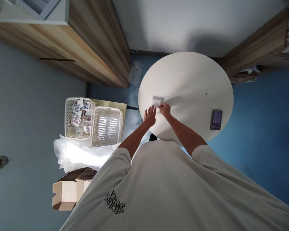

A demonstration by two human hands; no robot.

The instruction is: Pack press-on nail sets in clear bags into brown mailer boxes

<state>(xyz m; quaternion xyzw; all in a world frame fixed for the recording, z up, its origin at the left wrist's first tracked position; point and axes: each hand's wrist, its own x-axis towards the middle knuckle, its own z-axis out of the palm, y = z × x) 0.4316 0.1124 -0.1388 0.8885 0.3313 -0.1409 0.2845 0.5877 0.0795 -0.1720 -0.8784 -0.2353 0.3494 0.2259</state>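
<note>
A small white, flat, squarish packet (157, 100) lies on the round white table (190, 73), near its left side. My left hand (150, 116) is at the packet's near edge, palm down, with its fingers apart and the fingertips by the edge. At the packet's near right corner, my right hand (165, 109) has thumb and fingers pinched together. A tiny red spot shows at those fingertips; what they hold is too small to make out.
A dark, blurred-out rectangular object (216, 119) and a small dark sliver (206, 94) lie on the table's right side. At left stand a basket (66, 118) of small packets and a basket (121, 125) of clear plastic pieces, near white sheets (79, 155) and a cardboard box (65, 195).
</note>
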